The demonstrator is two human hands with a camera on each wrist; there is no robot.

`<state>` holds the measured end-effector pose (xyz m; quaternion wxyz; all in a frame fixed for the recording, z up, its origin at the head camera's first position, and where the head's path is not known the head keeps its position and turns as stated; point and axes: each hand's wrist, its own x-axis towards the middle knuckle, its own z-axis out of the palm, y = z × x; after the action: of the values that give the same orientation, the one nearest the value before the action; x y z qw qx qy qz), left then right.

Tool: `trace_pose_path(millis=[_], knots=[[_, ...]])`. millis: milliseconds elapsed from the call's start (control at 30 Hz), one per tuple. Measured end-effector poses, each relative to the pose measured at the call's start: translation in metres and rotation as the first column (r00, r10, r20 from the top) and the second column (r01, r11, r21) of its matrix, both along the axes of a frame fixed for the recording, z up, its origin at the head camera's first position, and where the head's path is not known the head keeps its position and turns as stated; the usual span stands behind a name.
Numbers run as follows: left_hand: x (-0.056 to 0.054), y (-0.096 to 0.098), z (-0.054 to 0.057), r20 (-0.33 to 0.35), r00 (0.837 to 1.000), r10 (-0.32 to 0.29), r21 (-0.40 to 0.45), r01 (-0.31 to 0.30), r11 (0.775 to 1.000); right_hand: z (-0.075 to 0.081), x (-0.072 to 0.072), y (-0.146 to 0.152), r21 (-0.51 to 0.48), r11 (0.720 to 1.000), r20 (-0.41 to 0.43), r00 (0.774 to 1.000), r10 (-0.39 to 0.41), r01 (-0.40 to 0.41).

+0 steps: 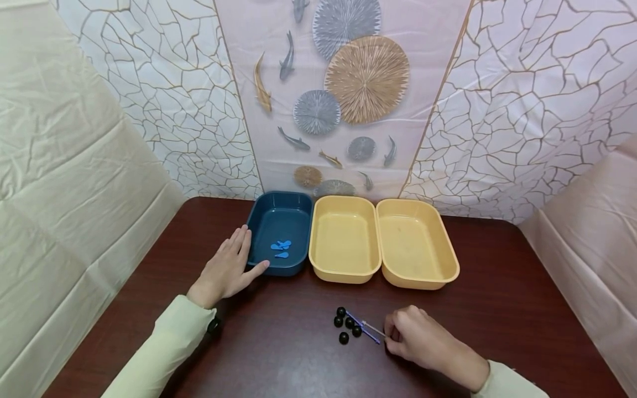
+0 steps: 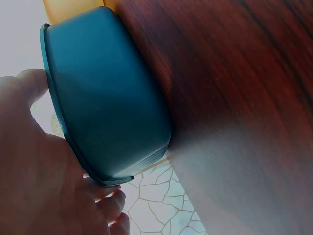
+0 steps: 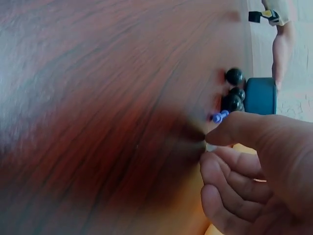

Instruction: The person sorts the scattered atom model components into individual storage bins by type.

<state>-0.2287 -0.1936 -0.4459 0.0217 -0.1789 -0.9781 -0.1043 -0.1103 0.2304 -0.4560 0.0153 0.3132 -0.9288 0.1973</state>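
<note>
My left hand (image 1: pixel 226 271) rests on the left side and near corner of a dark blue bin (image 1: pixel 278 270), fingers extended and thumb on the rim. Small blue teardrop-shaped pieces (image 1: pixel 281 255) lie inside that bin. Low over the table, my right hand (image 1: pixel 418 338) pinches one end of a thin pale stick (image 1: pixel 374 329) between thumb and fingers. The stick's far end reaches a thin purple-blue rod (image 1: pixel 369 334) lying beside several shiny black balls (image 1: pixel 344 338). In the right wrist view the fingers hide most of the stick, while the rod's end (image 3: pixel 220 116) shows beyond the thumb.
Two yellow bins, a middle one (image 1: pixel 344 278) and a right one (image 1: pixel 423 284), stand in a row beside the dark blue one on the dark wooden table (image 1: pixel 278 342). Patterned cloth (image 1: pixel 189 99) hangs behind the table's back edge.
</note>
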Motion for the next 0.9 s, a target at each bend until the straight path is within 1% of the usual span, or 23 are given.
trace_pose_path(millis=[200,367,600,667,767,900], knots=[[0.000,0.001,0.000,0.000,1.000,0.000,0.000,0.000,1.000,0.001,-0.005,0.007,-0.021,0.999,0.017,0.999,-0.047,0.047],[0.000,0.001,0.001,-0.004,1.000,0.000,0.004,0.000,1.000,0.005,-0.009,0.013,-0.055,0.997,-0.013,0.998,-0.057,0.057],[0.000,0.000,-0.001,-0.013,1.000,-0.003,0.005,0.003,1.000,0.018,-0.010,0.018,-0.100,0.992,-0.063,0.994,-0.087,0.080],[0.001,0.000,-0.001,-0.016,1.000,-0.004,0.012,0.004,1.000,0.022,-0.012,0.018,-0.115,0.990,-0.090,0.992,-0.091,0.080],[0.001,0.000,-0.001,-0.020,1.000,-0.005,0.019,0.005,1.000,0.028,-0.015,0.018,-0.138,0.988,-0.163,0.982,-0.095,0.073],[0.001,0.001,0.000,-0.020,1.000,-0.006,0.019,0.006,1.000,0.037,-0.020,0.019,-0.159,0.986,-0.288,0.953,-0.095,0.050]])
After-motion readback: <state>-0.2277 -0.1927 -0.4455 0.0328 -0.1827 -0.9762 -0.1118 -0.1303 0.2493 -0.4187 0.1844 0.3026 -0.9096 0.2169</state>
